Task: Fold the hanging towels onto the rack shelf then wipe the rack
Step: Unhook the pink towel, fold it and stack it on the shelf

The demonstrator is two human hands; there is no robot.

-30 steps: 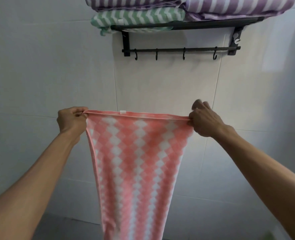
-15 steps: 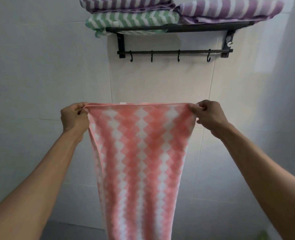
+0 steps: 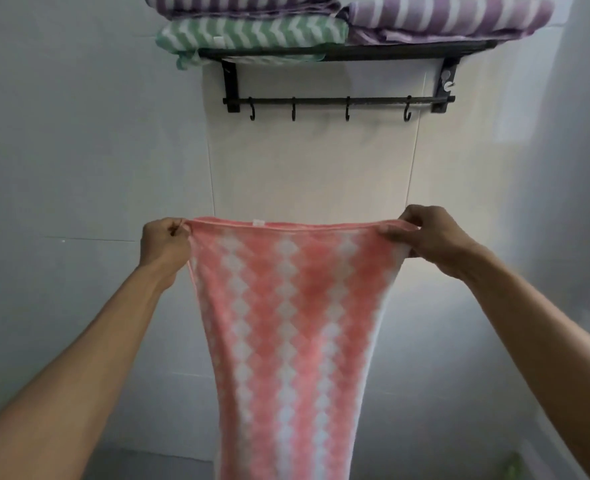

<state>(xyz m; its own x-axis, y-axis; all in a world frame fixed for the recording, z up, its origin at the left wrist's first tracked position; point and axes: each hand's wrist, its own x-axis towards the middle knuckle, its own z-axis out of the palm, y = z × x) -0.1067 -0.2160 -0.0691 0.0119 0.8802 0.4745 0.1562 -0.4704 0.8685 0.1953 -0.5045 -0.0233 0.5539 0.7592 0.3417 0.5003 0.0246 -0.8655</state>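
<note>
Two bare hands hold a pink-and-white diamond-patterned towel stretched by its top corners, below a black metal wall rack. The left hand and right hand each pinch a corner. Three folded towels already lie on the shelf: two purple-striped, one green. Four hooks hang bare. This towel's folding and the wiping remain.

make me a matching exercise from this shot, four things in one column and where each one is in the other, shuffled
Things:
1. pink towel
2. green towel
3. hooks
4. right-hand purple towel

Places:
A. on the rail under the shelf
B. on the left of the shelf, under another purple towel
C. held stretched between the left hand and right hand
D. on the right of the shelf

Pairs: 1-C, 2-B, 3-A, 4-D
</note>
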